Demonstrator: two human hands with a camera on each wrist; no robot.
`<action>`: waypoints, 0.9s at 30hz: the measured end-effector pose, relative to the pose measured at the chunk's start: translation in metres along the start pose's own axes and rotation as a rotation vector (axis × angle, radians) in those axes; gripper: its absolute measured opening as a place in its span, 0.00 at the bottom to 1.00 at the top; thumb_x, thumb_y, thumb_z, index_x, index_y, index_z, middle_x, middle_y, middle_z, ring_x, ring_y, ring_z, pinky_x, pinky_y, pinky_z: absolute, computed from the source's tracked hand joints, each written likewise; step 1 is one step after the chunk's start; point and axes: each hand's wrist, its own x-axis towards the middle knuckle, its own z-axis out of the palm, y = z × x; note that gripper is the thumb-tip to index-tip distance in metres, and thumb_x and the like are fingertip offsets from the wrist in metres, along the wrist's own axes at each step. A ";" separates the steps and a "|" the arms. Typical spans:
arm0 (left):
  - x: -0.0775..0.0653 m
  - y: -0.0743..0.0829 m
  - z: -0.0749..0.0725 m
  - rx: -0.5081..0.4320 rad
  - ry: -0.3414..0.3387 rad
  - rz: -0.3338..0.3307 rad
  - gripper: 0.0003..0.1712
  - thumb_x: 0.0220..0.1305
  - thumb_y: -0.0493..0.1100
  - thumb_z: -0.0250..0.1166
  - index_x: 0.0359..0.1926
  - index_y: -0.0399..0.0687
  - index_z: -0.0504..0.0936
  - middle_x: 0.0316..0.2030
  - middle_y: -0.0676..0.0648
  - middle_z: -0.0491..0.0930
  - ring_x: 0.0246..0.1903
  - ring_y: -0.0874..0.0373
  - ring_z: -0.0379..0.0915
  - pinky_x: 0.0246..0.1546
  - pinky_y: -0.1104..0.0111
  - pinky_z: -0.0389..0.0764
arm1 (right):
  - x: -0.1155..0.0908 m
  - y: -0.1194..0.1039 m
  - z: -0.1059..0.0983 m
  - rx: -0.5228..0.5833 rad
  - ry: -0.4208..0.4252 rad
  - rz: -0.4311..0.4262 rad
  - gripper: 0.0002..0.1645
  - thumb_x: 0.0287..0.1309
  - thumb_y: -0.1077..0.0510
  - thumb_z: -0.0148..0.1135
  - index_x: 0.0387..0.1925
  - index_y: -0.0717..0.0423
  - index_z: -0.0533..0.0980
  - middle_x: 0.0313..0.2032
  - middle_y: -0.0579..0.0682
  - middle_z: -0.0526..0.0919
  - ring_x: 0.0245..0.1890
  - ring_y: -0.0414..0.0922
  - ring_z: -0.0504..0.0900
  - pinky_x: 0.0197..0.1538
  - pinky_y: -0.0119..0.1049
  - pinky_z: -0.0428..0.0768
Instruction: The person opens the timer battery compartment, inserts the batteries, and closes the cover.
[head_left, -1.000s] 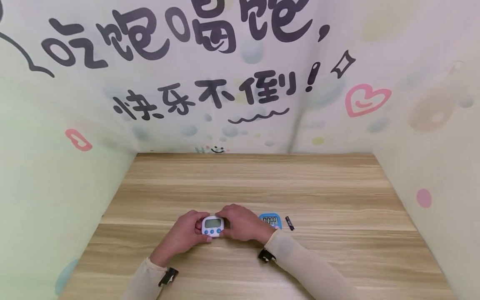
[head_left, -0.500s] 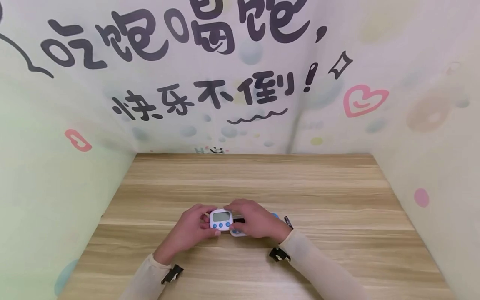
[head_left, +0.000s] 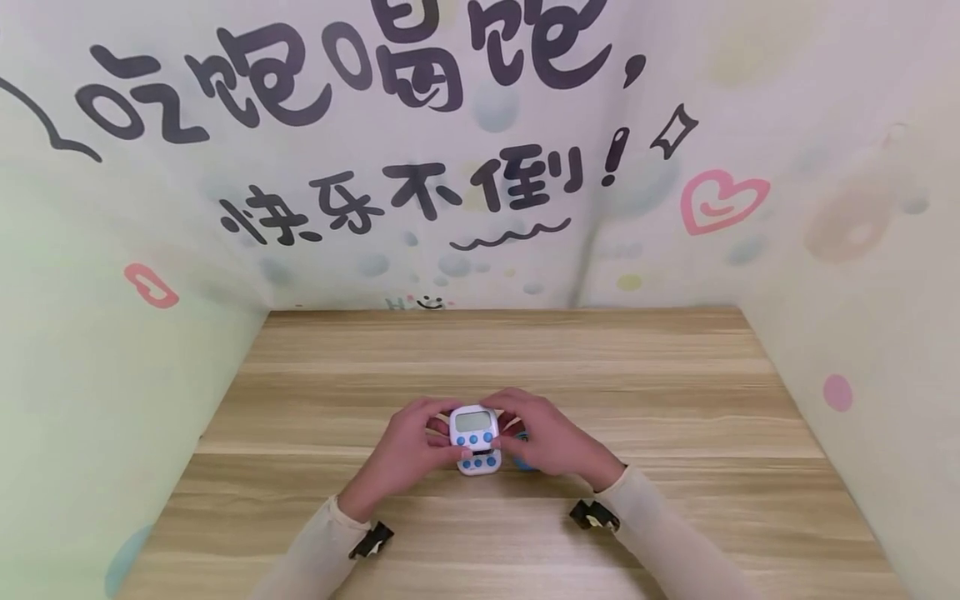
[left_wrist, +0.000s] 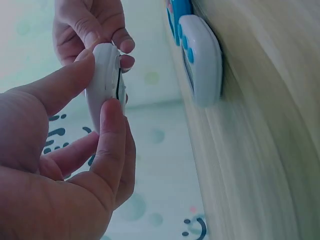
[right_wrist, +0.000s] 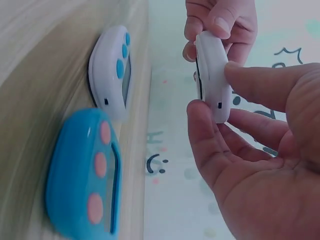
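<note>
Both hands hold a white digital timer (head_left: 474,422) with blue buttons and a blank grey screen, raised above the table. My left hand (head_left: 411,442) pinches its left side between thumb and fingers. On the opposite side my right hand (head_left: 551,440) pinches it the same way. The right wrist view shows the held timer (right_wrist: 212,70) edge-on, off the table. A second white timer (right_wrist: 110,70) with blue buttons lies on the table below it, partly covered in the head view. Beside that lies a blue timer (right_wrist: 82,175) with pink buttons, mostly behind my right hand in the head view.
The wood-grain table (head_left: 360,358) is enclosed by pale printed walls at the back and both sides. Dark lettering (head_left: 405,192) covers the back wall. A black clip-like piece (head_left: 595,515) sits at the right cuff, another (head_left: 372,540) at the left.
Both hands have moved right and lifted the white timer, uncovering part of the second white timer below. The blue timer and the battery beside it have become mostly or fully hidden behind my right hand.
</note>
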 end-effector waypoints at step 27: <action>0.016 0.006 0.024 -0.140 -0.019 0.031 0.38 0.56 0.36 0.82 0.67 0.45 0.78 0.50 0.43 0.85 0.46 0.52 0.83 0.46 0.70 0.91 | -0.022 0.018 -0.021 0.120 0.057 0.110 0.40 0.65 0.60 0.75 0.75 0.60 0.69 0.47 0.46 0.86 0.45 0.42 0.83 0.48 0.31 0.88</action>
